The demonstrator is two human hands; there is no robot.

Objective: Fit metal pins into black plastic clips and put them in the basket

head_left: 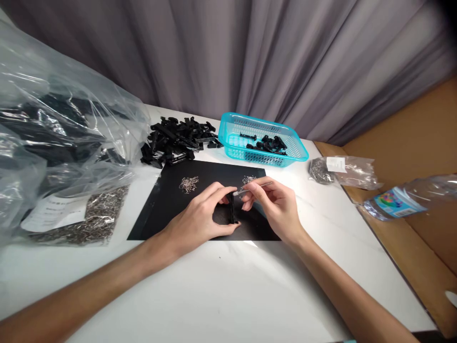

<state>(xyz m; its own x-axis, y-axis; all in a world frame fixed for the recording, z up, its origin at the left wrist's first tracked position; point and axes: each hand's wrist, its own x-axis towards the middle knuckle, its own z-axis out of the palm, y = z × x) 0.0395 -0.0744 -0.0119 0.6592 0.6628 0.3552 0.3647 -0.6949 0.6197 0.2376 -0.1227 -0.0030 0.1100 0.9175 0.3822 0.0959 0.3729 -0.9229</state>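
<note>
Between the thumb and fingers of my left hand (200, 216) a small black plastic part (232, 209) is held upright over a black mat (160, 209). My right hand (274, 205) pinches a thin metal tool (262, 185), perhaps tweezers; its tip meets or lies close to the top of the part. Whether the tip grips anything is too small to see. On the mat lie two little piles of thin metal pieces, a left pile (188, 184) and a right pile (249, 179) partly behind my right hand.
Behind the mat is a heap of black plastic parts (178, 138). A blue basket (226, 125) holds several more. Large clear bags (71, 119) and a bag of metal pieces (100, 214) are at left. At right lie a smaller bag (321, 170) and a plastic bottle (396, 202).
</note>
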